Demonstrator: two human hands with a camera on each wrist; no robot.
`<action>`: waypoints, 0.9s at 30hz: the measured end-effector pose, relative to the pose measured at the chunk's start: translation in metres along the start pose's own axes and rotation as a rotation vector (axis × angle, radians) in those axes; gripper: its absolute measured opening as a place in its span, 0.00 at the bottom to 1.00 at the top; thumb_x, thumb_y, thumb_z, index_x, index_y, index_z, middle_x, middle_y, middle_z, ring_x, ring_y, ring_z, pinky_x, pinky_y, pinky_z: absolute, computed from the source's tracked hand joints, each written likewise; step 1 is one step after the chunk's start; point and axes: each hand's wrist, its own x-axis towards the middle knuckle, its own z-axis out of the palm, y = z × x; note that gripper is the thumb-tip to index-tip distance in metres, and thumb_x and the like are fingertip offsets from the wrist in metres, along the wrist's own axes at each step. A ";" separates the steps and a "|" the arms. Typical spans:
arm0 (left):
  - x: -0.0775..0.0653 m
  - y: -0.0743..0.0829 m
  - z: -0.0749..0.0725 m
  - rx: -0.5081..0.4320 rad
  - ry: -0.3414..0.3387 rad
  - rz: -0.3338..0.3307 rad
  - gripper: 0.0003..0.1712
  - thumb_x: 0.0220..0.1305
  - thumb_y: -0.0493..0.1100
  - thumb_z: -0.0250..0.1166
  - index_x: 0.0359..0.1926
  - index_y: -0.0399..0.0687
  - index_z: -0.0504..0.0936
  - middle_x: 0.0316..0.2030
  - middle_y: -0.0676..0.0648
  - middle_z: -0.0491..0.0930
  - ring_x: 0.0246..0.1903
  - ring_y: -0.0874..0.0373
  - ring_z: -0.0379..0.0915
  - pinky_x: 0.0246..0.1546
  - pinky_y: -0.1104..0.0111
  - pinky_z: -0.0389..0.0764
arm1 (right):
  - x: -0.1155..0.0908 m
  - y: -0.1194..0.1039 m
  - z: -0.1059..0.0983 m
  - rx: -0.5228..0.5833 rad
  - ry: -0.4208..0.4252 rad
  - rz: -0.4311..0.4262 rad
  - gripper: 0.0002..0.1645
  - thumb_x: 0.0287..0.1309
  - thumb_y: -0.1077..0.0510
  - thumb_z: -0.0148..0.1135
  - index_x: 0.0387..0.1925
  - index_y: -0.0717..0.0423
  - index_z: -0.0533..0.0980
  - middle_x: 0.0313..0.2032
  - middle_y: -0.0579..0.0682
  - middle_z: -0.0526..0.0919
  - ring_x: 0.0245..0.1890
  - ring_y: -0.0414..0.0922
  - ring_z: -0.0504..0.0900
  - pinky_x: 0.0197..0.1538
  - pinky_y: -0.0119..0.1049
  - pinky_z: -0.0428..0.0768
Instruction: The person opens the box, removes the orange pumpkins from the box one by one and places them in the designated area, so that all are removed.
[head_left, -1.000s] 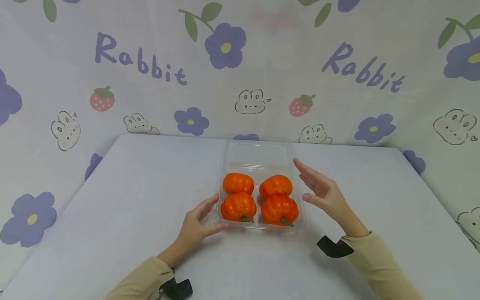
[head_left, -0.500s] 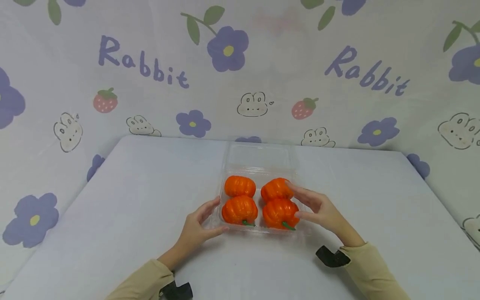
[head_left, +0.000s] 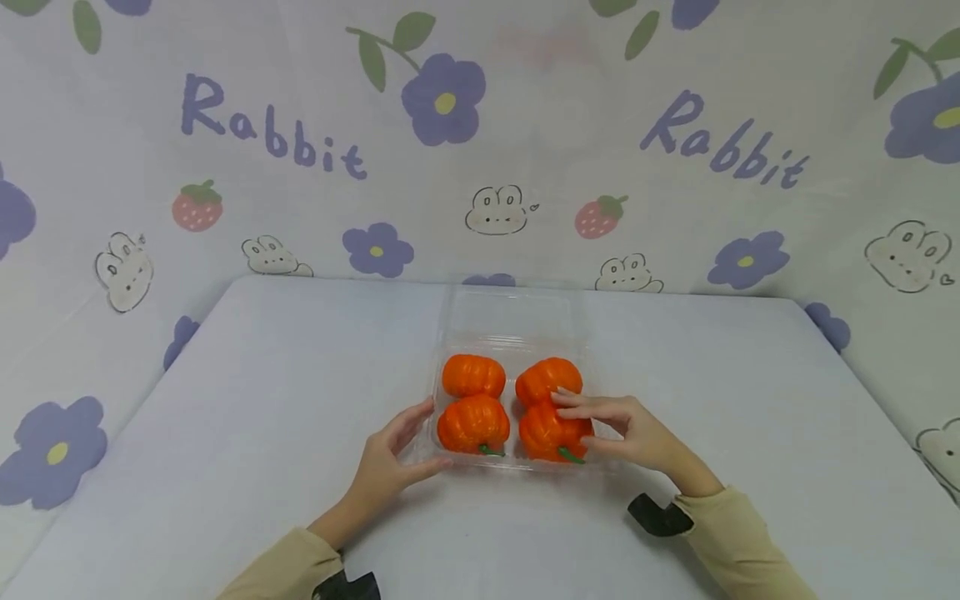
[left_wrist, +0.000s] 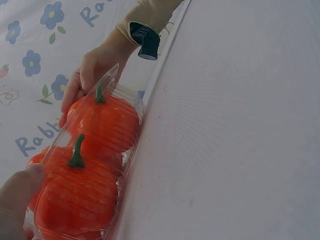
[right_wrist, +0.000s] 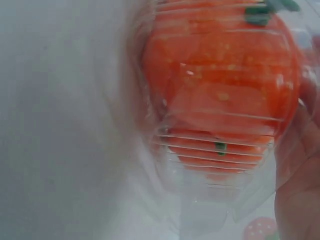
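A clear plastic box (head_left: 517, 465) holds several small orange pumpkins with green stems, arranged two by two. At its front left corner, my left hand (head_left: 386, 454) holds the box, thumb by the front rim and fingers along the left side. My right hand (head_left: 637, 429) reaches over the right side, its extended fingers above the front right pumpkin (head_left: 542, 437) and its thumb at that pumpkin's right. Whether they press on it is unclear. The front left pumpkin (head_left: 472, 425) and two rear ones, left (head_left: 472, 377) and right (head_left: 547, 379), sit beside and behind it.
The box's transparent lid (head_left: 513, 312) stands open at the back. A white cloth covers the table (head_left: 300, 350). Behind it hangs a printed curtain (head_left: 540, 125) with rabbits and flowers.
My right hand has come in from the right of the box, moving left and down over the front right pumpkin. The left hand stays at the corner, and the pumpkins keep their places.
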 end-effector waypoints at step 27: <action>-0.001 0.025 -0.001 0.009 -0.016 -0.004 0.37 0.41 0.27 0.70 0.55 0.23 0.64 0.55 0.30 0.65 0.57 0.42 0.60 0.55 0.59 0.61 | 0.006 -0.017 0.005 -0.400 -0.052 0.008 0.37 0.39 0.75 0.65 0.56 0.66 0.68 0.59 0.63 0.63 0.62 0.47 0.57 0.59 0.25 0.54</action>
